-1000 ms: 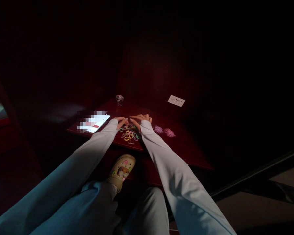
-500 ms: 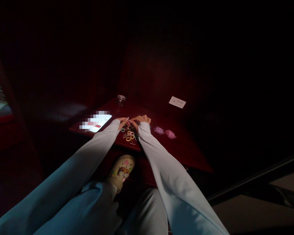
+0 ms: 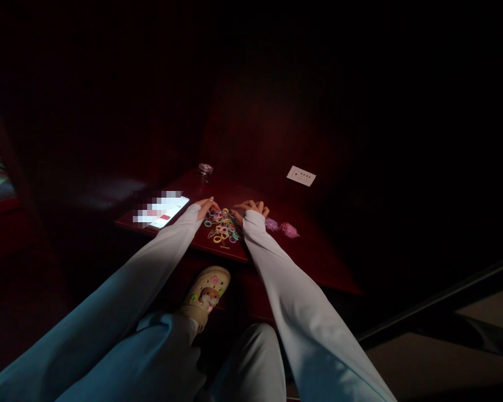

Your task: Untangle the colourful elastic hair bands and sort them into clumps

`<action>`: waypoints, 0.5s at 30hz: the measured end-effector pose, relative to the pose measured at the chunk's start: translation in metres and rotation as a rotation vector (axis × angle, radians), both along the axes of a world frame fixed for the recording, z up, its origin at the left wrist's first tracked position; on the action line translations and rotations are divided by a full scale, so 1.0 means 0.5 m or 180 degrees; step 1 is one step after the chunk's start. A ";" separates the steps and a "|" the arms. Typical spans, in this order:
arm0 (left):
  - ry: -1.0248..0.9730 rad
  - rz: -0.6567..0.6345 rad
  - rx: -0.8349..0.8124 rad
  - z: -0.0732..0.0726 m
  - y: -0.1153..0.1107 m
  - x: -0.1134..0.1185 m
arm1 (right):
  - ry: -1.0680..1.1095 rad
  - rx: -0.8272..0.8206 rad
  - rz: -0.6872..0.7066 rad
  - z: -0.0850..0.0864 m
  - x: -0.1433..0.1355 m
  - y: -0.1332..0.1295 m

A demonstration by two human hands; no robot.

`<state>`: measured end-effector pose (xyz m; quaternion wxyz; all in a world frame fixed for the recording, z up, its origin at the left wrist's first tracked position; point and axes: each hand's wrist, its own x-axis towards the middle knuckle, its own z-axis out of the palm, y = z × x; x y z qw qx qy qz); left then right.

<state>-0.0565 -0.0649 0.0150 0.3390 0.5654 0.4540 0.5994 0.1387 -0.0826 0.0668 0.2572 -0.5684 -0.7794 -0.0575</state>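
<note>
Colourful small hair ties (image 3: 223,229) lie in a loose heap near the front edge of the dark red table (image 3: 318,259). At the heap's upper left is my left hand (image 3: 207,207), its fingers reaching over the nearest rings; nothing held can be made out. Opposite it, my right hand (image 3: 255,209) hovers at the heap's right side, with thumb and forefinger apart and the other fingers bent. Beyond that hand lie a purple bundle (image 3: 271,224) and a pink bundle (image 3: 290,230) of thin bands or strands, too small to tell which.
A lit phone (image 3: 167,212), partly blurred out, lies on the table's left side. Toward the back stands a small clear jar (image 3: 205,170). On the dark wall is a white socket plate (image 3: 301,176). Below the table edge is my foot in a beige clog (image 3: 207,291).
My hands have drawn apart, left hand leftward and right hand rightward. More of the hair-tie heap shows between them, while my right hand now partly covers the purple bundle.
</note>
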 end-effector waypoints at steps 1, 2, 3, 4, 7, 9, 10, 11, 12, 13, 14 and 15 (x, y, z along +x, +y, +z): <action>0.0010 -0.0004 0.0004 -0.002 0.002 -0.001 | -0.0061 -0.0043 0.0185 0.001 -0.004 -0.006; 0.0019 -0.0016 0.0007 -0.005 0.005 -0.001 | -0.0141 -0.0087 0.0377 0.003 -0.009 -0.011; 0.0024 -0.0031 0.0010 -0.007 0.007 -0.002 | -0.0226 -0.0126 0.0541 0.005 -0.015 -0.016; 0.0025 -0.0046 0.0015 -0.009 0.009 -0.002 | -0.0303 -0.0154 0.0653 0.008 -0.020 -0.020; 0.0015 -0.0087 0.0025 -0.013 0.014 -0.003 | -0.0449 -0.0200 0.0716 0.012 -0.034 -0.025; 0.0002 -0.0054 0.0037 -0.014 0.014 -0.002 | -0.0538 -0.0213 0.0681 0.011 -0.040 -0.024; -0.0003 -0.0027 0.0044 -0.013 0.014 -0.001 | -0.0596 -0.0216 0.0685 0.008 -0.042 -0.022; -0.0009 -0.0009 0.0044 -0.012 0.013 -0.001 | -0.0652 -0.0221 0.0694 0.006 -0.044 -0.021; -0.0011 -0.0011 0.0034 -0.011 0.012 0.000 | -0.0695 -0.0224 0.0703 0.002 -0.046 -0.020; -0.0012 -0.0028 0.0019 -0.010 0.012 0.000 | -0.0720 -0.0223 0.0705 -0.001 -0.047 -0.019; -0.0011 -0.0057 0.0004 -0.009 0.012 -0.001 | -0.0730 -0.0224 0.0693 -0.004 -0.048 -0.018; -0.0007 -0.0087 -0.0010 -0.008 0.012 -0.001 | -0.0727 -0.0221 0.0667 -0.008 -0.050 -0.017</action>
